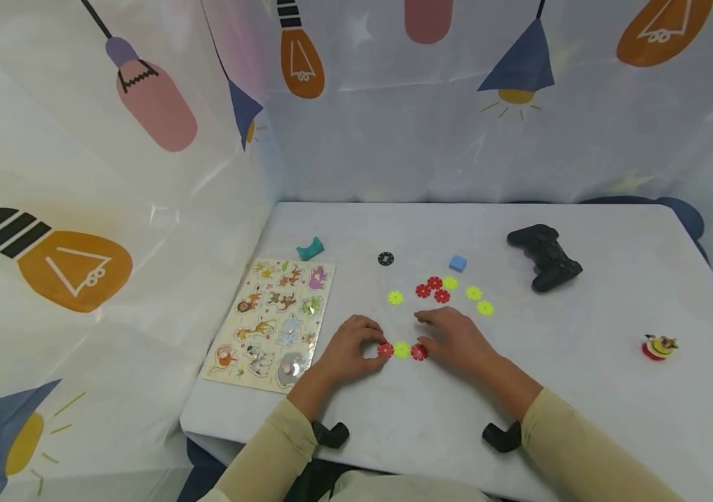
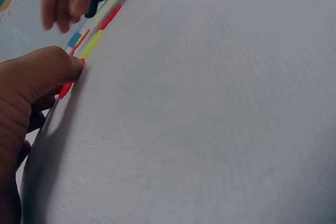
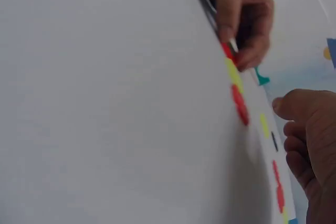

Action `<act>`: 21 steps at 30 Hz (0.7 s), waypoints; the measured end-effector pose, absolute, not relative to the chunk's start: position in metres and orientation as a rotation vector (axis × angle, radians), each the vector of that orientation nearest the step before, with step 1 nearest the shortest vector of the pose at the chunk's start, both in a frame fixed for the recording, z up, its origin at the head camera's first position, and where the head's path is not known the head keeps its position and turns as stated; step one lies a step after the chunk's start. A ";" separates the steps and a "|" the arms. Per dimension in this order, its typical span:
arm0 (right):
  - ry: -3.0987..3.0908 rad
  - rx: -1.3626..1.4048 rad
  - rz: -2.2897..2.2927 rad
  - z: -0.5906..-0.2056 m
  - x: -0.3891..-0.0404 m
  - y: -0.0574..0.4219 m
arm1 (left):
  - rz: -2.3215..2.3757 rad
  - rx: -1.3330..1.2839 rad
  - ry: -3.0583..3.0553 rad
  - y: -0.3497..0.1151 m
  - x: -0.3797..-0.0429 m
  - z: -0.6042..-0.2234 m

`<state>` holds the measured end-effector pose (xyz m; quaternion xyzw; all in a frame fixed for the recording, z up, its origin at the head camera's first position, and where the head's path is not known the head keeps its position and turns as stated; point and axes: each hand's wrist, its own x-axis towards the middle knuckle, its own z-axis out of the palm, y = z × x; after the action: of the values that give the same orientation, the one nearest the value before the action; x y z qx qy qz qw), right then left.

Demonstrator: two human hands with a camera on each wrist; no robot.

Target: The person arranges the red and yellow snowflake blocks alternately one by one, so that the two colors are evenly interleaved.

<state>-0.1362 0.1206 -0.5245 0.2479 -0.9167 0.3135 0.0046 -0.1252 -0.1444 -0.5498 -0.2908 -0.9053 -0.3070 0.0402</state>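
A short row of flat, notched plastic discs lies on the table in the head view: a red disc [image 1: 385, 350], a yellow disc [image 1: 401, 350] and another red disc [image 1: 419, 352]. At the row's left end, my left hand [image 1: 348, 351] pinches the first red disc between thumb and fingers. My right hand [image 1: 458, 339] hovers beside the right-hand red disc with its fingers apart. The right wrist view shows a gap between that hand's thumb [image 3: 294, 104] and the row. Whether the discs are joined or only touch, I cannot tell.
Beyond the hands lie loose red discs [image 1: 434, 282], yellow discs [image 1: 474, 293], a black disc [image 1: 385, 259] and a blue block [image 1: 458, 263]. An animal puzzle board [image 1: 274, 324] and teal piece [image 1: 310, 249] are left. A game controller [image 1: 544, 256] and small stacked toy [image 1: 658, 347] are right.
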 end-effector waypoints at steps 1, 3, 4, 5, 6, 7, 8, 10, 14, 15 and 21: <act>-2.869 0.764 0.984 -0.522 -0.144 0.117 | -0.939 -0.891 -2.765 -0.145 -0.125 -0.550; -2.876 0.753 0.989 -0.516 -0.160 0.108 | -0.942 -0.892 -2.746 -0.146 -0.126 -0.550; -2.886 0.754 0.992 -0.515 -0.168 0.102 | -0.945 -0.893 -2.741 -0.147 -0.126 -0.551; -2.907 0.757 0.981 -0.515 -0.176 0.096 | -0.949 -0.897 -2.736 -0.147 -0.126 -0.552; -2.926 0.758 0.975 -0.516 -0.183 0.090 | -0.952 -0.899 -2.736 -0.147 -0.126 -0.553; -2.952 0.755 0.959 -0.517 -0.188 0.084 | -0.955 -0.901 -2.738 -0.147 -0.126 -0.554; -2.980 0.748 0.936 -0.519 -0.194 0.079 | -0.956 -0.902 -2.743 -0.147 -0.126 -0.554; -3.032 0.731 0.876 -0.523 -0.202 0.069 | -0.961 -0.906 -2.746 -0.146 -0.126 -0.555; -3.068 0.696 0.801 -0.528 -0.211 0.058 | -0.956 -0.915 -2.733 -0.145 -0.127 -0.555; -3.068 0.690 0.800 -0.529 -0.212 0.057 | -0.955 -0.923 -2.728 -0.145 -0.127 -0.555; -3.057 0.667 0.843 -0.531 -0.212 0.059 | -0.902 -0.934 -2.744 -0.147 -0.131 -0.560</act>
<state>-0.2121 0.0592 -0.5309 0.2056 -0.9422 0.2598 -0.0494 -0.1310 -0.1466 -0.5599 -0.3073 -0.9027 -0.2966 0.0527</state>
